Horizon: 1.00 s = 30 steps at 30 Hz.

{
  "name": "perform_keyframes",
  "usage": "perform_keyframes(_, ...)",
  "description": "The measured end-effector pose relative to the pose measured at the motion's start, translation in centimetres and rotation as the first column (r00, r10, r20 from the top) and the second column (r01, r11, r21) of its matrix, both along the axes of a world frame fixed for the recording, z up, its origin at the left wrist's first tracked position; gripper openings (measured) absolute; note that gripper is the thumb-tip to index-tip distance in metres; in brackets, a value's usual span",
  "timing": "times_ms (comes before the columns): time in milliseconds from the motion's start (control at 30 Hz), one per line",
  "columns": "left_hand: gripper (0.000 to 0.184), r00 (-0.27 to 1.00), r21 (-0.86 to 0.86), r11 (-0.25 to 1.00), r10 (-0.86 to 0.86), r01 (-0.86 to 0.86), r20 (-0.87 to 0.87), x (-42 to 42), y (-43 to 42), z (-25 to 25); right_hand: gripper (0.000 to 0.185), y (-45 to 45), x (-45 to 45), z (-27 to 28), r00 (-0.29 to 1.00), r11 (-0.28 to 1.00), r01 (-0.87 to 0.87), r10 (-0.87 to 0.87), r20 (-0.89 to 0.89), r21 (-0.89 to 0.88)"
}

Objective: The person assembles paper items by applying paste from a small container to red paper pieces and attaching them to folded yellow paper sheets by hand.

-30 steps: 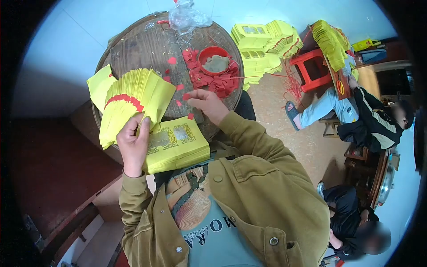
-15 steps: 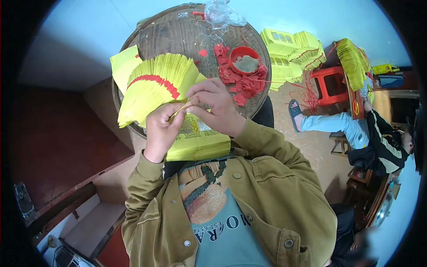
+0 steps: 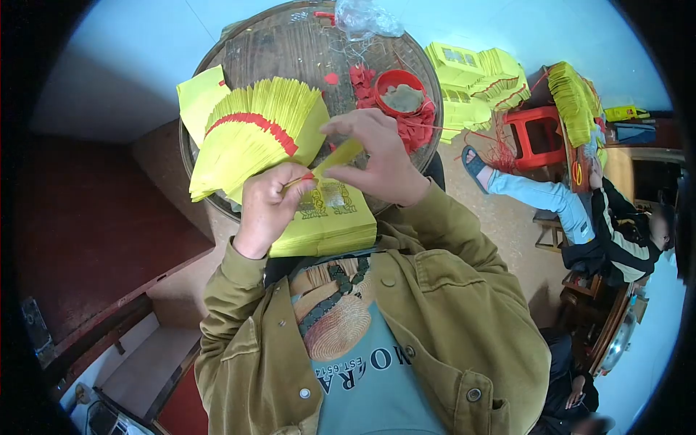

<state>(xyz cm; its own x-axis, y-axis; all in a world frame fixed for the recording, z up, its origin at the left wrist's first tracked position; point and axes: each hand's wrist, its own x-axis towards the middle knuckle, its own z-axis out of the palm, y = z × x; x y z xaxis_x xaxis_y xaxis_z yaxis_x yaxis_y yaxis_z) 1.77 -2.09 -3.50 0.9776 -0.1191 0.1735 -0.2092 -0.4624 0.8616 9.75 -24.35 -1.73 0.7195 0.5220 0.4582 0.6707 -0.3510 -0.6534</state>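
My left hand (image 3: 270, 206) pinches a narrow folded yellow paper (image 3: 339, 157) with a small red strip (image 3: 308, 176) near the thumb tip. The paper points up and to the right, toward my right hand (image 3: 380, 156). That hand is open, thumb and fingers spread on either side of the paper's far end; no grip on it shows. Below both hands lies a thick stack of printed yellow paper (image 3: 326, 235). Just beyond my left hand, a fanned bundle of folded yellow papers (image 3: 254, 148) stands on the round table, a line of red strips (image 3: 254, 123) running across it.
The round wooden table (image 3: 279, 51) holds a red bowl of greyish paste (image 3: 401, 93), red paper scraps (image 3: 417, 133) and a clear plastic bag (image 3: 366, 18). Yellow bundles (image 3: 475, 83) lie at the right, near a red stool (image 3: 535, 138). Another person (image 3: 623, 225) sits further right.
My right hand has moved off my left fingertips to the right and opened. The folded paper and its red strip now show between the hands.
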Motion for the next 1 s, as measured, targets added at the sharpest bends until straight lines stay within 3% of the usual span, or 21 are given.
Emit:
perform_keyframes(133, 0.02, 0.998, -0.079, 0.996, 0.03, -0.033, -0.049, -0.1, -0.3, -0.2, 0.042, 1.1, -1.2, -0.6, 0.995, 0.996, -0.036, 0.043, 0.086, -0.08)
perform_keyframes(233, 0.026, 1.0, 0.0, 1.0, 0.012, -0.012, 0.0, 0.0, 0.1, -1.0, 0.04, 1.5, -1.4, -2.2, 0.996, 0.991, -0.076, 0.069, -0.064, -0.108)
perform_keyframes(333, 0.029, 0.993, -0.124, 0.99, 0.051, -0.064, -0.107, -0.3, -0.1, -0.8, 0.039, 1.6, -1.5, -3.0, 0.991, 0.997, -0.077, 0.077, -0.105, -0.002)
perform_keyframes(400, 0.029, 0.998, -0.131, 0.991, 0.032, -0.038, -0.053, -0.3, -0.3, -0.5, 0.037, 1.6, -1.7, -3.2, 0.994, 0.997, -0.072, 0.075, -0.084, 0.039)
perform_keyframes(533, 0.02, 0.998, -0.069, 0.996, 0.059, -0.059, 0.005, -0.2, -0.5, -0.1, 0.037, 1.6, -2.1, -3.0, 0.994, 0.999, -0.045, 0.046, -0.101, 0.005)
perform_keyframes(600, 0.012, 0.993, 0.147, 0.989, -0.006, -0.012, 0.116, -0.3, -0.6, 0.9, 0.037, 1.7, -2.2, -3.1, 0.999, 1.0, -0.006, 0.007, -0.04, 0.029)
perform_keyframes(633, 0.012, 0.993, 0.146, 0.989, -0.001, -0.017, 0.116, -0.2, -0.6, 1.1, 0.037, 1.7, -2.2, -3.2, 0.999, 1.0, -0.011, 0.012, -0.04, 0.028)
perform_keyframes(700, 0.007, 0.956, 0.322, 0.947, -0.088, -0.007, 0.278, 0.1, -0.6, 1.3, 0.038, 1.7, -2.2, -3.1, 0.999, 1.0, -0.01, 0.01, 0.043, -0.001)
perform_keyframes(867, 0.005, 0.967, 0.267, 0.96, 0.013, -0.083, 0.254, 0.0, -0.7, 1.0, 0.038, -0.3, -1.1, -1.1, 0.997, 0.998, -0.018, 0.022, 0.069, -0.056)
perform_keyframes(933, 0.003, 0.986, 0.155, 0.987, 0.019, -0.045, 0.166, 0.0, -0.6, 1.2, 0.037, -0.6, -0.9, -0.8, 0.997, 0.996, -0.011, 0.018, 0.078, -0.092)
perform_keyframes(1000, 0.003, 0.986, 0.199, 0.98, -0.008, -0.025, 0.164, 0.2, -0.3, 1.3, 0.034, -0.8, -0.9, -0.8, 0.996, 0.998, -0.01, 0.016, 0.091, -0.07)
